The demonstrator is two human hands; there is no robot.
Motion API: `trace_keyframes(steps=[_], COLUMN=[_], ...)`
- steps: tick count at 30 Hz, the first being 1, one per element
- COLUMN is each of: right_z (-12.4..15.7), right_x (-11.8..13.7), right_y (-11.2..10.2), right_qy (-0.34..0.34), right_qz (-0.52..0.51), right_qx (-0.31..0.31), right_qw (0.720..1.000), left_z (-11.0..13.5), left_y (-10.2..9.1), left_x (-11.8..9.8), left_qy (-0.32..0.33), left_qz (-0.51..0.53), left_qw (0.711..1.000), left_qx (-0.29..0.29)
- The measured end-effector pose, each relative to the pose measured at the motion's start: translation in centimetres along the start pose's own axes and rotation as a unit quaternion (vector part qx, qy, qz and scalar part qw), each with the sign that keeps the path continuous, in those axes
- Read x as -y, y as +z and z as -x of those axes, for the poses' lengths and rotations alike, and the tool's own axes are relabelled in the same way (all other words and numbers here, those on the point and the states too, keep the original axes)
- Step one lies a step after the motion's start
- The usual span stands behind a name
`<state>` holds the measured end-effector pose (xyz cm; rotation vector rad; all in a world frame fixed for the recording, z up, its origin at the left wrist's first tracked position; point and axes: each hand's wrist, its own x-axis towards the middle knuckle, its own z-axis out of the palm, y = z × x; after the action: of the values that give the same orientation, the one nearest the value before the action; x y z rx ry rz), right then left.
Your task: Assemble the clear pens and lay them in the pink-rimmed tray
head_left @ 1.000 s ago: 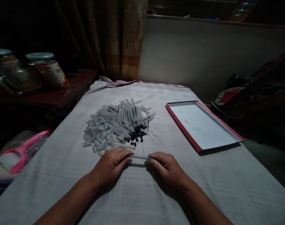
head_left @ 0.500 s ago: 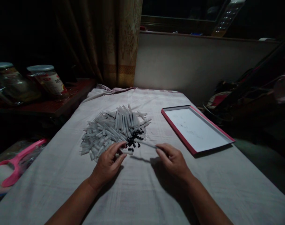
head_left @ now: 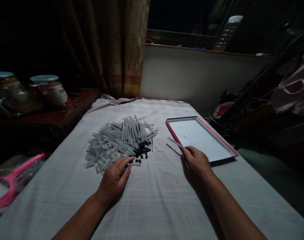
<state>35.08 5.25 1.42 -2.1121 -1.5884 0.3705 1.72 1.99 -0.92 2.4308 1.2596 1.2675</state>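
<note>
My right hand (head_left: 198, 161) pinches a thin clear tube (head_left: 175, 142) that sticks up and to the left, just at the near edge of a red-rimmed white tray (head_left: 200, 137). My left hand (head_left: 116, 176) rests on the cloth with its fingers reaching a loose white tube (head_left: 135, 164) at the near edge of a heap of white tubes (head_left: 117, 141). Several small black caps (head_left: 142, 152) lie at the heap's right side.
A white cloth (head_left: 152, 200) covers the table. Two glass jars (head_left: 50, 88) stand on a dark shelf at left. A pink plastic tool (head_left: 14, 173) lies lower left. Curtain and wall stand behind; bags and clutter fill the right side.
My right hand carried the thin tube from the middle of the table rightward to the tray's edge. My left hand let go of it and reached toward the heap.
</note>
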Motion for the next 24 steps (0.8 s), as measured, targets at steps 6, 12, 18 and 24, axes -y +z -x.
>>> trace_keyframes(steps=[6, 12, 18, 24], right_z=[1.5, 1.0, 0.3, -0.9], right_x=[0.3, 0.4, 0.2, 0.8], right_y=[-0.1, -1.9, -3.0, -2.9], right_qy=[0.007, 0.042, -0.019, -0.044], right_qz=[-0.065, 0.133, 0.157, 0.133], right_qx=[0.020, 0.063, 0.182, 0.177], right_qw=[0.998, 0.988, 0.971, 0.974], left_z=[0.0, 0.0, 0.0, 0.0], left_y=[0.0, -0.1, -0.4, -0.3], left_x=[0.1, 0.2, 0.5, 0.6], left_qy=[0.008, 0.014, -0.003, -0.007], left_qz=[-0.007, -0.015, -0.018, -0.015], left_qw=[1.000, 1.000, 1.000, 1.000], left_qx=[0.002, -0.009, 0.002, 0.004])
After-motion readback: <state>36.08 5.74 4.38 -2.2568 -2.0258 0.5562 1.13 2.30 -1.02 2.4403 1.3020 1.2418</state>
